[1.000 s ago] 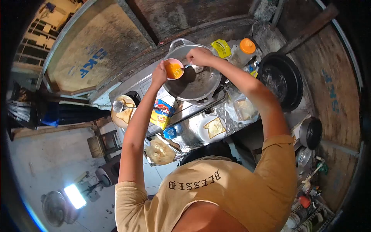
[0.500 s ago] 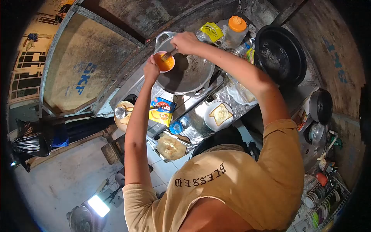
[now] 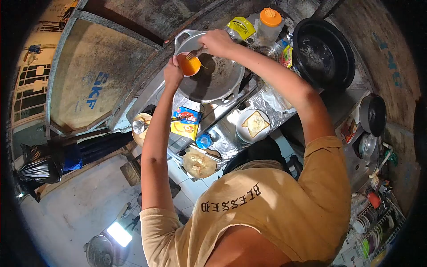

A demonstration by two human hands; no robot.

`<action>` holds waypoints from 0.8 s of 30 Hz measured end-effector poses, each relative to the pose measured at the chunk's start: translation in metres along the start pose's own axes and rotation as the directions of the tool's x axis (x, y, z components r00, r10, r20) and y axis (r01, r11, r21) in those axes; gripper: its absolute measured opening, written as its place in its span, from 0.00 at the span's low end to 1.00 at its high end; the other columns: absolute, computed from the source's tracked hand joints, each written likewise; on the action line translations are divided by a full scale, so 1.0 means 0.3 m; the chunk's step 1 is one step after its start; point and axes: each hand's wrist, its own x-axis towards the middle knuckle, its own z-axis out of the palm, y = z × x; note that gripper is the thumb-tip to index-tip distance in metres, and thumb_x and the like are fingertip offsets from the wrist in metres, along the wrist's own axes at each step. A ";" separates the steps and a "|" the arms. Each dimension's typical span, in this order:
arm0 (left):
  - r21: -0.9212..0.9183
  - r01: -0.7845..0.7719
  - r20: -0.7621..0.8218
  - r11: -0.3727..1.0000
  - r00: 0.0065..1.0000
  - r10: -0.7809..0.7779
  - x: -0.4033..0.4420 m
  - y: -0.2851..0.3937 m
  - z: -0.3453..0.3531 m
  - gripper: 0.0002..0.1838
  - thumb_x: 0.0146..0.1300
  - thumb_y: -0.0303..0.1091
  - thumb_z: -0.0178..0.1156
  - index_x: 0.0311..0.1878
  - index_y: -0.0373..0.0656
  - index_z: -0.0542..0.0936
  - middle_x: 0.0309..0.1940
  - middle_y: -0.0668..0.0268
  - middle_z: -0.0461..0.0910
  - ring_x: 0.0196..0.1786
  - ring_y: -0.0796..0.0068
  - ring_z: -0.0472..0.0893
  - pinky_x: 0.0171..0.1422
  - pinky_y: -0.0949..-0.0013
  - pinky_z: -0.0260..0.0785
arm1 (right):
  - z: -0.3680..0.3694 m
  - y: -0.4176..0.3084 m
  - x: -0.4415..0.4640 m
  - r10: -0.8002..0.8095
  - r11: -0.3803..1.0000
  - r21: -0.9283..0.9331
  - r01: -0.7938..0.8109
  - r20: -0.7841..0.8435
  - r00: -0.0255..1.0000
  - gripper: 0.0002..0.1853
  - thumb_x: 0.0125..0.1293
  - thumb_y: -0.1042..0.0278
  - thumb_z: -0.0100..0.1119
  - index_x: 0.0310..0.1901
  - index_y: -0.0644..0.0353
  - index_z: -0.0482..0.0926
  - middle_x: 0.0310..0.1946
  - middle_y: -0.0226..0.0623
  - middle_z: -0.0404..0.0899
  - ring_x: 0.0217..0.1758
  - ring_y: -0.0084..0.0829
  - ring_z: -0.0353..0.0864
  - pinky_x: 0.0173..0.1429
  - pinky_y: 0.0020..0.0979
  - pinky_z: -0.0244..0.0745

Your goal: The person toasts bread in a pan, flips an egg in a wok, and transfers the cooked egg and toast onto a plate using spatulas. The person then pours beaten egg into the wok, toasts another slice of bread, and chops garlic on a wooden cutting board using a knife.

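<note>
My left hand (image 3: 173,74) is closed on the rim of a small bowl (image 3: 182,59) of beaten egg (image 3: 191,66). The bowl tilts toward the inside of a wide metal pan (image 3: 227,82), and a thin yellow strand shows at its lower right edge. In my right hand (image 3: 218,43) is a fork (image 3: 191,55), its tines at the bowl's upper rim. Below the pan lies a blue and yellow packet (image 3: 186,121). A slice of bread with a pale topping (image 3: 256,124) rests on a white plate (image 3: 241,135).
A black basin (image 3: 342,75) stands at the right. Behind the pan are a yellow pouch (image 3: 240,28) and a jar with an orange lid (image 3: 271,18). A blue-lidded container (image 3: 203,141) and a round board (image 3: 189,164) are near the counter's front. Dishes fill a rack (image 3: 378,231) at lower right.
The bowl has tipped further over the pan, and a thin strand of egg now shows at its edge. The fork has shifted from inside the egg to the upper rim.
</note>
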 end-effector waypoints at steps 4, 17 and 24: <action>0.048 -0.223 -0.160 0.974 0.960 0.228 0.063 -0.069 0.081 0.26 0.67 0.53 0.30 0.46 0.42 0.70 0.37 0.43 0.76 0.42 0.41 0.75 0.45 0.46 0.66 | -0.002 0.005 -0.016 0.025 0.999 -0.026 -0.025 0.005 1.000 0.06 0.45 0.74 0.57 0.28 0.54 0.78 0.25 0.40 0.79 0.33 0.43 0.79 0.35 0.42 0.73; 0.055 -0.104 -0.125 0.993 0.986 0.110 0.008 0.039 0.019 0.26 0.67 0.54 0.32 0.44 0.43 0.72 0.33 0.43 0.77 0.39 0.43 0.77 0.43 0.48 0.68 | -0.005 0.009 -0.042 0.039 0.999 0.012 -0.039 -0.028 0.999 0.07 0.47 0.74 0.56 0.30 0.56 0.78 0.27 0.39 0.79 0.35 0.43 0.79 0.37 0.43 0.73; 0.178 -0.125 -0.142 0.976 0.978 0.151 -0.012 0.062 0.020 0.26 0.66 0.56 0.35 0.46 0.44 0.72 0.36 0.45 0.76 0.40 0.45 0.77 0.43 0.50 0.69 | -0.010 -0.015 -0.083 0.040 0.999 -0.024 -0.040 -0.004 0.999 0.15 0.47 0.78 0.54 0.39 0.55 0.78 0.32 0.41 0.78 0.37 0.44 0.79 0.41 0.42 0.74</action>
